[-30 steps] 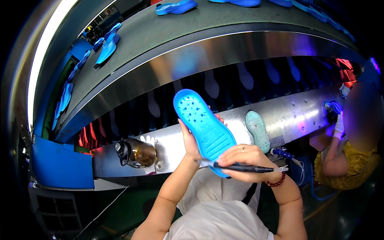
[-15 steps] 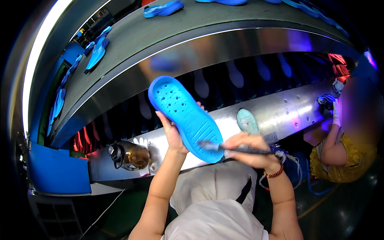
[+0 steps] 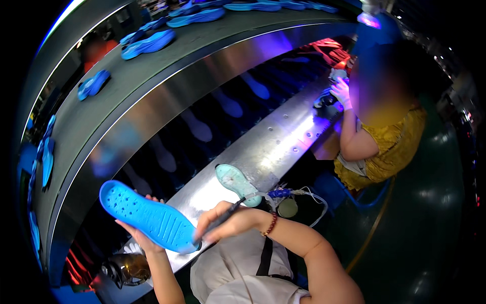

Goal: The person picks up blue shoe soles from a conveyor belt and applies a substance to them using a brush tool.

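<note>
Where the view opens out beyond the fingers of the left hand (image 3: 144, 240), a grey-green belt (image 3: 101, 116) is noted, with blue soles (image 3: 147, 44) spread along it. A steel ledge (image 3: 258, 152) is seen running behind the fingers of the right hand (image 3: 228, 223); well to the right of those fingers, a co-worker in yellow (image 3: 382, 147) is seated. A ridged blue sole (image 3: 152, 218) is held raised between the hands, its perforated end beyond the left fingers, its other end just beside the right fingertips. It is gripped by the left fingers, bent around from below, with the thumb at the near edge. Past the right knuckles, a pale green sole (image 3: 235, 182) is found on the ledge. By the left wrist, an amber jug (image 3: 134, 268) is placed. A slender dark tool (image 3: 233, 207) is pinched in the right fingers; owing to blur, contact at its tip cannot be confirmed.

Risks assessed: as only one hand supports the sole, it could be twisted if its unsupported end were pressed hard. A thin pale tube (image 3: 260, 194), apparently joined to the tool's rear, could be snagged on the pale green sole by a sharp pull.
</note>
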The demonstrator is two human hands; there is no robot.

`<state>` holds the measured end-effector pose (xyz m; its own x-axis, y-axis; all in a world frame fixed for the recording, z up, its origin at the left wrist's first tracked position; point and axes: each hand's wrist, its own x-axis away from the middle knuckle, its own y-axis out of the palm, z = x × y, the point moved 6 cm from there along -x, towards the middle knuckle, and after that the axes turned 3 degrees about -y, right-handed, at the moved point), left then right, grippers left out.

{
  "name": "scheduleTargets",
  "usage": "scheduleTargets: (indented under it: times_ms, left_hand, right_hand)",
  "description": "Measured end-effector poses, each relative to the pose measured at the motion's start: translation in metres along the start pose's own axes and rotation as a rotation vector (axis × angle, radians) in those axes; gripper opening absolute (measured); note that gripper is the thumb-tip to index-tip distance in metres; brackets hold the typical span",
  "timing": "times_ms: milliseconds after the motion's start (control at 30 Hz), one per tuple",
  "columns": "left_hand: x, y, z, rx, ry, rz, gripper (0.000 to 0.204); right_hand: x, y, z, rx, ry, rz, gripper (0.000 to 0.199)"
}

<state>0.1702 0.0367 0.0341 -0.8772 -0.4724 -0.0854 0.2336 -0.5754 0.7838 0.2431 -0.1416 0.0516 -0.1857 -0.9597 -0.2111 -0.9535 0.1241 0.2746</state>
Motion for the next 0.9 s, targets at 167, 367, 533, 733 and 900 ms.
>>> scheduleTargets:
  times_ms: [167, 367, 533, 733, 900]
  left_hand:
    - [-0.001, -0.008, 0.003, -0.033, 0.000, -0.027, 0.076]
    - [-0.002, -0.005, 0.003, -0.033, 0.029, -0.018, 0.074]
    - [0.001, -0.017, 0.008, -0.066, 0.043, 0.042, 0.077]
    - [0.011, -0.038, 0.007, -0.105, 0.039, 0.181, 0.079]
    - [0.029, -0.060, 0.005, -0.165, 0.060, 0.485, 0.077]
  right_hand:
    - [-0.012, 0.009, 0.004, 0.333, 0.000, 0.000, 0.021]
    - [-0.021, -0.013, 0.035, -0.060, -0.024, 0.146, 0.018]
    - [-0.017, -0.011, 0.050, -0.074, -0.071, 0.239, 0.019]
    - [-0.019, -0.002, 0.069, -0.213, -0.051, 0.308, 0.016]
    - [-0.019, 0.006, 0.086, -0.214, 0.011, 0.333, 0.017]
